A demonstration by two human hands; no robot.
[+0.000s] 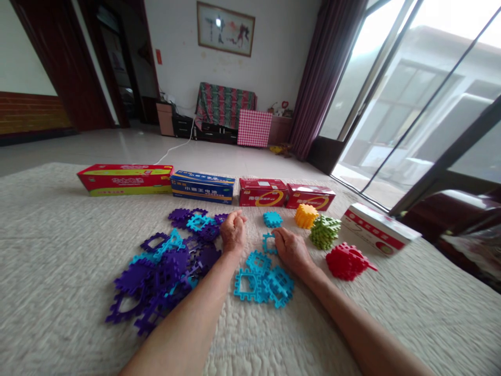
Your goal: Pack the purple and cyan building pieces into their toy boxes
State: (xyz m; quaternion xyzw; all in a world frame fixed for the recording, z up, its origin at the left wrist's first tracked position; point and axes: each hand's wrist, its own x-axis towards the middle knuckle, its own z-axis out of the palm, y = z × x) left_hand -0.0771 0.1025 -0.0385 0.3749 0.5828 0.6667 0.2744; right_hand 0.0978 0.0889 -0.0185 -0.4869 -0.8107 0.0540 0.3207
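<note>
Right hand (pixel 291 249): fingers folded closed; the edge of a square turquoise frame (pixel 265 243) appears to be pinched at the fingertips.
Left hand (pixel 234 230): fingers curled closed; whether anything is hidden inside cannot be told.
Step in hand: a single turquoise piece is seemingly being handled; a steady pinch on its toothed rim would be called for.
Turquoise pieces: a stack (pixel 272 219) is set just beyond the right hand; loose pieces (pixel 261 279) are heaped nearer than both hands.
Purple pile (pixel 172 263): spread left of the left hand, turquoise mixed in.
Yellow, green and red stacks (pixel 348 261): grouped right of the right hand.
Boxes (pixel 202 187): mostly lined up beyond both hands.
Quilted cover (pixel 70 235): spread beneath everything.
Room: a framed picture (pixel 226 27) is hung far ahead; glass doors (pixel 376 104) are seen to the right.
</note>
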